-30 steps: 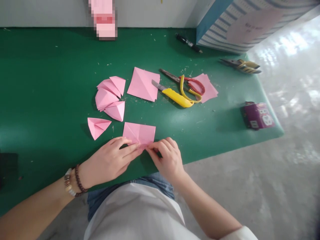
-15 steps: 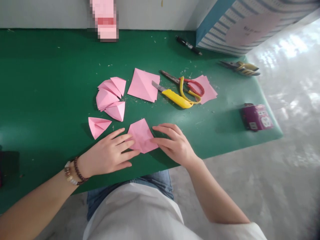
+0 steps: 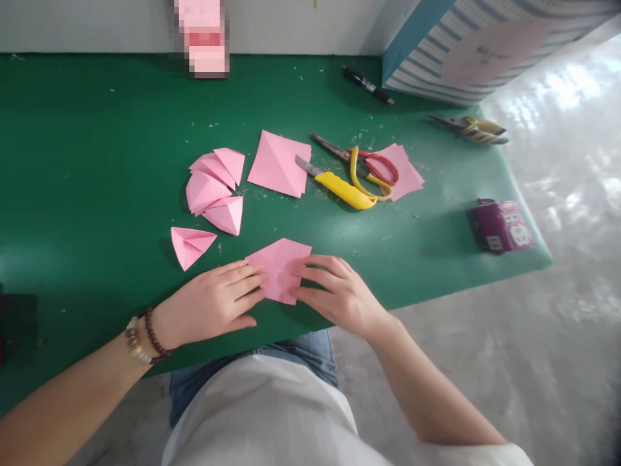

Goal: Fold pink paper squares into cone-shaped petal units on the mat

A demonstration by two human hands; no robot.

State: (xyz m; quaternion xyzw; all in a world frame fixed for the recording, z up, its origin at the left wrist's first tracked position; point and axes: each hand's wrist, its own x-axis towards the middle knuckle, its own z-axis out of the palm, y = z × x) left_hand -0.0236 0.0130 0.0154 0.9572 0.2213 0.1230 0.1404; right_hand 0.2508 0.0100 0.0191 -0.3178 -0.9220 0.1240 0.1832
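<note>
A folded sheet of pink origami paper [image 3: 279,270] lies on the green mat [image 3: 97,162], pressed between both hands. My left hand [image 3: 213,301] has its fingertips on the sheet's left side, and my right hand [image 3: 339,294] covers its right side, hiding part of the paper. Just beyond my left hand sits a folded pink triangle [image 3: 189,246]. Farther back are a pile of folded pink pieces [image 3: 211,188] and a creased pink square [image 3: 276,165].
A yellow utility knife [image 3: 339,189] and red-handled scissors [image 3: 373,167] lie on pink sheets [image 3: 406,171]. Along the back are a black marker [image 3: 367,85], yellow-handled pliers [image 3: 468,128], a purple box [image 3: 499,226] and a striped box [image 3: 460,45]. Paper scraps dot the mat.
The pink sheet has turned from its earlier position and now sits slightly farther right. My right hand has come back left over it, and both hands now close in on it.
</note>
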